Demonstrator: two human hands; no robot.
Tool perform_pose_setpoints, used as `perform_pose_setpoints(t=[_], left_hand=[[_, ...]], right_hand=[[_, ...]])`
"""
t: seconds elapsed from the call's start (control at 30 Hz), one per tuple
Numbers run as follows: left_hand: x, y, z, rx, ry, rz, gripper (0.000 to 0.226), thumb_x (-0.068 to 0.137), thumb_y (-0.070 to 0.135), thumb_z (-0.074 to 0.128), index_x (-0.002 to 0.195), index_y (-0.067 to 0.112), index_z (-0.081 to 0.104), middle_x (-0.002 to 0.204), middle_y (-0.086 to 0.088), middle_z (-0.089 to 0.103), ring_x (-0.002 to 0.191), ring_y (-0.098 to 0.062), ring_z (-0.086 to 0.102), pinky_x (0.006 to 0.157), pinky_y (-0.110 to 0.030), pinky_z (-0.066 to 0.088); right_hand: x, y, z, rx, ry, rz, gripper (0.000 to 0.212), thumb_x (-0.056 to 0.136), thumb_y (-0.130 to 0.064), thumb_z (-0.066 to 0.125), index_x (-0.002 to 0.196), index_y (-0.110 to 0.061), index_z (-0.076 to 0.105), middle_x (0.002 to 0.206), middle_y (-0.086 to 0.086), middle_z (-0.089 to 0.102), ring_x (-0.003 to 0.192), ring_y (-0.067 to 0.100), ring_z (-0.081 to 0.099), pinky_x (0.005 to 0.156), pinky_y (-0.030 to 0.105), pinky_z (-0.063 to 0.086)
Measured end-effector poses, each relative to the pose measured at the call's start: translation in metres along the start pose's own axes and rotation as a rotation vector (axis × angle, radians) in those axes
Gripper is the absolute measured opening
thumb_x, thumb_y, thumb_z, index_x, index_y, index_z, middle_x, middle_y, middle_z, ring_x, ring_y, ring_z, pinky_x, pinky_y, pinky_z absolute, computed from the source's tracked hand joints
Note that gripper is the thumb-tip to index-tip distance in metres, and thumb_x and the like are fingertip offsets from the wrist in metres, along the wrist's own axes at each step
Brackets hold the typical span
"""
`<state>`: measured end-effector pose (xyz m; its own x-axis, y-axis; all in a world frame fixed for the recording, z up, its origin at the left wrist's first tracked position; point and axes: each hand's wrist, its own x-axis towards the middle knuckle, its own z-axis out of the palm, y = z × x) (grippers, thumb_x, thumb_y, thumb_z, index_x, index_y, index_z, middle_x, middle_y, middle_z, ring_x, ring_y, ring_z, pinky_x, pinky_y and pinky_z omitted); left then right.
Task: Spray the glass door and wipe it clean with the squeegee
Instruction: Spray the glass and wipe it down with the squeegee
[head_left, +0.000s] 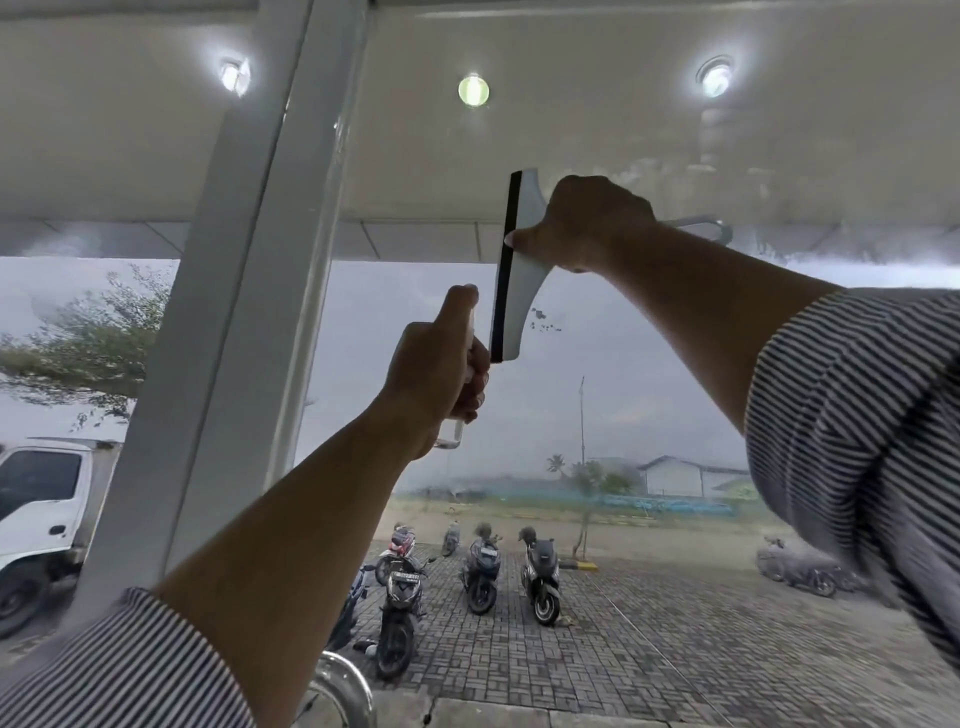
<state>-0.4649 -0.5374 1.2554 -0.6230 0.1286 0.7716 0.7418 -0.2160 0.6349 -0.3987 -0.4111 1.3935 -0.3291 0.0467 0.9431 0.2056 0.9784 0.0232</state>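
The glass door (649, 364) fills the view, hazy with spray mist across its upper right and along the horizon band. My right hand (587, 223) grips the handle of a white squeegee (519, 291), whose black rubber blade stands almost upright against the glass near the door's left side. Just below and left of it, my left hand (441, 364) holds a small clear spray bottle (451, 436), with the forefinger on top of the nozzle. Only the bottle's bottom shows beneath the fist.
A white door frame (244, 291) runs diagonally at the left of the pane. A chrome door handle (348, 686) curves up at the bottom centre. Through the glass I see parked scooters (483, 571), a white truck (41, 519) and ceiling lights above.
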Motion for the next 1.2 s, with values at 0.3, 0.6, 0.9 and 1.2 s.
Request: perform_pose_setpoints(t=[0.3, 0.6, 0.9, 1.2], left_hand=[[0.001, 0.011, 0.050, -0.060, -0.014, 0.015, 0.063, 0.098, 0.053, 0.042, 0.055, 0.008, 0.051, 0.051, -0.009, 0.051, 0.045, -0.022, 0.046, 0.054, -0.028, 0.042], [-0.003, 0.020, 0.062, -0.084, -0.011, 0.006, 0.062, 0.098, 0.054, 0.043, 0.054, 0.011, 0.050, 0.049, -0.007, 0.050, 0.043, -0.021, 0.044, 0.053, -0.027, 0.041], [-0.003, 0.025, 0.047, -0.065, -0.016, 0.019, 0.063, 0.099, 0.056, 0.041, 0.058, 0.009, 0.052, 0.052, -0.009, 0.051, 0.044, -0.021, 0.045, 0.054, -0.028, 0.042], [0.003, 0.030, 0.042, -0.035, 0.020, 0.046, 0.062, 0.099, 0.054, 0.042, 0.059, 0.009, 0.053, 0.048, -0.006, 0.051, 0.043, -0.020, 0.046, 0.054, -0.028, 0.042]], right_hand=[[-0.005, 0.064, -0.023, -0.059, 0.008, 0.023, 0.052, 0.085, -0.060, 0.063, 0.107, -0.013, 0.057, 0.103, 0.011, 0.059, 0.103, 0.034, 0.058, 0.079, 0.036, 0.039], [-0.014, 0.106, -0.035, -0.090, 0.004, 0.063, 0.058, 0.084, -0.067, 0.061, 0.098, -0.011, 0.051, 0.100, 0.013, 0.057, 0.100, 0.035, 0.058, 0.079, 0.037, 0.039], [-0.011, 0.082, -0.035, 0.007, 0.100, 0.029, 0.055, 0.076, -0.066, 0.066, 0.099, -0.016, 0.064, 0.095, 0.008, 0.062, 0.092, 0.029, 0.059, 0.075, 0.031, 0.039], [0.006, 0.043, -0.017, 0.004, 0.088, -0.016, 0.051, 0.079, -0.062, 0.065, 0.102, -0.017, 0.059, 0.093, 0.004, 0.058, 0.092, 0.029, 0.059, 0.076, 0.033, 0.043]])
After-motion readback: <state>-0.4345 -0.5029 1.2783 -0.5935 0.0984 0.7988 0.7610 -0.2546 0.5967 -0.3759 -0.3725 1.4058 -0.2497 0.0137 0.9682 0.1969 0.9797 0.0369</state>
